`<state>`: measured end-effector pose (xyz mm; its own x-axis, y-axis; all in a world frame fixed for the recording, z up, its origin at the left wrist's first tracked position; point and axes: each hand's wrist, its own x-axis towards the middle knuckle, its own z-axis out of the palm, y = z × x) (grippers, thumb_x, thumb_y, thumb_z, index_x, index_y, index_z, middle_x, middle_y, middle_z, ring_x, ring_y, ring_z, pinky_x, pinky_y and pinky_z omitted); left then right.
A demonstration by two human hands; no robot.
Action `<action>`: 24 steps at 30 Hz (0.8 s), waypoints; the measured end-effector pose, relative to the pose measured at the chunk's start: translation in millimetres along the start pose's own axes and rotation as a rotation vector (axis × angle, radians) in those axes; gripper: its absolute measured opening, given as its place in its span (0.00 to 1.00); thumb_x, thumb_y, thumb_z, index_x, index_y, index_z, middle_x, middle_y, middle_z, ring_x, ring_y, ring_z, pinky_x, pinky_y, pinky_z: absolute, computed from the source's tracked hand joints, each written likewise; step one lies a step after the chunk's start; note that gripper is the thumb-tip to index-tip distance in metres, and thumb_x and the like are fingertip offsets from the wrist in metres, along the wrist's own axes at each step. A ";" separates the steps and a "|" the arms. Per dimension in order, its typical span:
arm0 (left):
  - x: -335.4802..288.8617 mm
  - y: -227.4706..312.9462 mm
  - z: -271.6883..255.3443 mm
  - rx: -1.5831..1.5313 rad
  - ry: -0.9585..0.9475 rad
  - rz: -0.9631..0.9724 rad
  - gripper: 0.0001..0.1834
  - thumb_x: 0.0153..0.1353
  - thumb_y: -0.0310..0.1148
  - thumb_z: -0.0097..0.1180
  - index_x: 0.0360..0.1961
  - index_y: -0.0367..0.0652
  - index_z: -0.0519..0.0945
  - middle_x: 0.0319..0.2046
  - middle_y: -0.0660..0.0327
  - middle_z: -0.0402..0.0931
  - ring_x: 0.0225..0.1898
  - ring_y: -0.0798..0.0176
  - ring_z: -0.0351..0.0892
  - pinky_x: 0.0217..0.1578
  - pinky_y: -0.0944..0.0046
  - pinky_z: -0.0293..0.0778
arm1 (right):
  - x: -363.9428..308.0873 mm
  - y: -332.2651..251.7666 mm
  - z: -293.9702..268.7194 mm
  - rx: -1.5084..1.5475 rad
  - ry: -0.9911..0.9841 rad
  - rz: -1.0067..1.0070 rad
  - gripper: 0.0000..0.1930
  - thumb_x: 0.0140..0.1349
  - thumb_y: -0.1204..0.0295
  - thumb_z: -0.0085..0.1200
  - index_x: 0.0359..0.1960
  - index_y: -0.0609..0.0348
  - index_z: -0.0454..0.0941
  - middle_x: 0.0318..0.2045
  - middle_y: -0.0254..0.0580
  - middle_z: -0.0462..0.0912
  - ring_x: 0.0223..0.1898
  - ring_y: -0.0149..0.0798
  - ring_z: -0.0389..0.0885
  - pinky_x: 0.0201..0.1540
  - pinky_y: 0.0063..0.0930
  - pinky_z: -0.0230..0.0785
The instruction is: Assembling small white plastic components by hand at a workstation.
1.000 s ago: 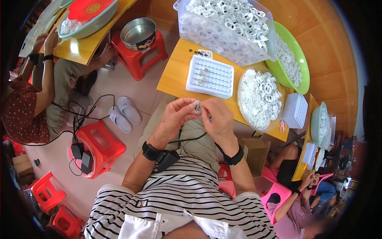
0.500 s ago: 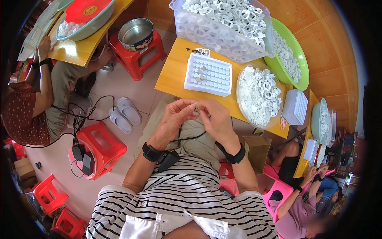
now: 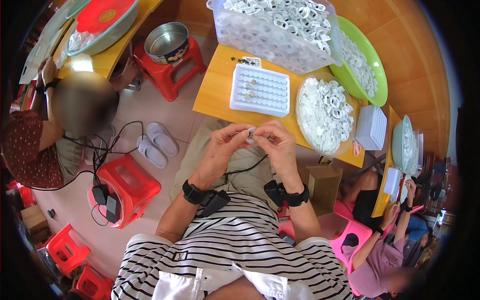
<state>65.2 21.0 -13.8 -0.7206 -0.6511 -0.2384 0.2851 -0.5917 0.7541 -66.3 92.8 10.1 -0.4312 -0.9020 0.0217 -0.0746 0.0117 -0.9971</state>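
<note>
Between my hands, above my lap and just short of the table edge, is a small white plastic part [image 3: 249, 138] with a dark spot in it. My left hand [image 3: 220, 150] pinches it between thumb and fingers. My right hand [image 3: 280, 147] is closed at its right side, fingertips pressed to it; whether they also hold a smaller piece is hidden. Ahead on the table stands a white tray [image 3: 257, 106] with rows of round pockets and a few small metal discs [image 3: 248, 86] on it. To its right is a round clear bowl [image 3: 302, 125] of loose white plastic parts.
At the back are a clear bin [image 3: 250, 42] and a green basin [image 3: 376, 80], both full of white parts. Stacked white trays [image 3: 371, 128] and pink scissors [image 3: 356, 147] lie right. Left are red stools [image 3: 127, 182], cables and slippers [image 3: 159, 145]. Co-workers sit on both sides.
My right hand has turned and its wrist has shifted outward, while the white part now shows its face more. The co-worker on the left has leaned forward.
</note>
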 end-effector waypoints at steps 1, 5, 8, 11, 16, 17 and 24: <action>0.9 -1.3 0.9 0.002 -0.005 -0.004 0.12 0.60 0.29 0.52 0.44 0.37 0.77 0.37 0.62 0.75 0.37 0.72 0.74 0.38 0.71 0.73 | -2.0 1.8 -1.8 0.111 0.014 0.053 0.05 0.51 0.86 0.53 0.30 0.66 0.76 0.30 0.34 0.73 0.29 0.25 0.74 0.34 0.16 0.69; 3.9 0.9 2.8 0.131 -0.055 0.079 0.11 0.60 0.28 0.51 0.43 0.37 0.78 0.36 0.62 0.73 0.36 0.71 0.74 0.37 0.71 0.73 | -5.7 0.4 -4.6 0.284 0.052 0.200 0.06 0.52 0.86 0.53 0.31 0.65 0.74 0.29 0.33 0.75 0.29 0.23 0.75 0.33 0.14 0.69; 4.0 7.2 4.0 0.246 -0.091 0.132 0.11 0.60 0.27 0.50 0.43 0.37 0.78 0.36 0.62 0.72 0.36 0.70 0.73 0.37 0.71 0.73 | -5.1 -3.6 -3.2 0.316 0.085 0.199 0.07 0.51 0.86 0.54 0.31 0.64 0.73 0.27 0.34 0.77 0.29 0.22 0.75 0.33 0.13 0.69; 2.9 12.1 4.0 0.258 -0.112 0.131 0.11 0.60 0.27 0.50 0.43 0.37 0.78 0.36 0.62 0.72 0.36 0.70 0.73 0.38 0.71 0.73 | -6.1 -9.5 0.5 0.342 0.126 0.236 0.06 0.52 0.84 0.55 0.31 0.64 0.74 0.26 0.33 0.77 0.27 0.21 0.74 0.31 0.13 0.68; 2.7 11.4 9.0 0.117 -0.087 0.017 0.11 0.61 0.27 0.49 0.42 0.35 0.77 0.35 0.63 0.71 0.36 0.71 0.72 0.39 0.72 0.70 | -7.6 -8.4 -1.7 0.312 0.122 0.272 0.06 0.52 0.80 0.57 0.32 0.63 0.75 0.24 0.31 0.77 0.25 0.20 0.73 0.27 0.12 0.65; 2.8 11.9 11.1 0.173 -0.073 0.047 0.11 0.61 0.27 0.48 0.42 0.35 0.77 0.35 0.63 0.71 0.36 0.72 0.72 0.39 0.72 0.70 | -8.9 -6.3 -2.9 0.312 0.139 0.262 0.06 0.52 0.79 0.58 0.33 0.63 0.75 0.24 0.30 0.76 0.25 0.20 0.72 0.26 0.12 0.64; 2.4 11.4 2.0 0.300 -0.038 0.094 0.11 0.61 0.27 0.48 0.41 0.35 0.78 0.36 0.63 0.73 0.37 0.72 0.73 0.39 0.73 0.70 | -8.1 4.2 14.9 0.277 0.166 0.233 0.06 0.53 0.79 0.56 0.32 0.62 0.73 0.22 0.28 0.73 0.23 0.20 0.69 0.25 0.11 0.62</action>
<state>65.4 13.6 -4.6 -0.7243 -0.6750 -0.1402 0.1565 -0.3590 0.9201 -49.7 93.7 4.6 -0.5493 -0.8064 -0.2189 0.2782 0.0705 -0.9579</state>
